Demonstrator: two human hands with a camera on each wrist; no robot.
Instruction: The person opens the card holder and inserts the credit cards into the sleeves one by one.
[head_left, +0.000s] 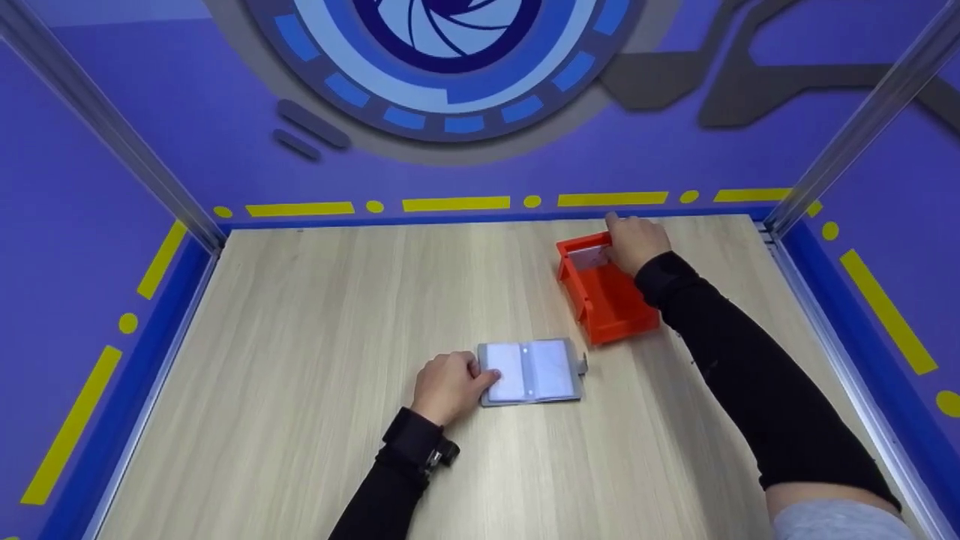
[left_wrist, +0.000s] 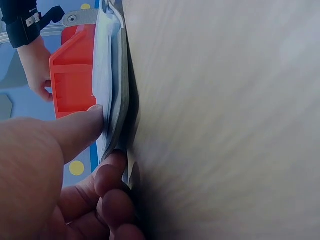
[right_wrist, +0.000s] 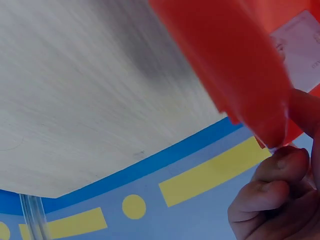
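A small card album (head_left: 551,369) with clear sleeves and a grey cover lies open on the table, its clasp tab (head_left: 583,364) sticking out on the right. My left hand (head_left: 448,386) pinches its left edge. In the left wrist view the thumb (left_wrist: 82,131) lies on the pages and the curled fingers (left_wrist: 112,175) are under the cover. At the back right my right hand (head_left: 639,244) grips the far rim of a red plastic bin (head_left: 624,330). A pale printed card (right_wrist: 302,50) is inside the bin at its far end, partly hidden by that hand.
The light wood table (head_left: 337,322) is bounded by a blue back wall (head_left: 465,169) with yellow marks and by side walls. Metal posts (head_left: 862,120) stand at the back corners. The bin is just behind and right of the album.
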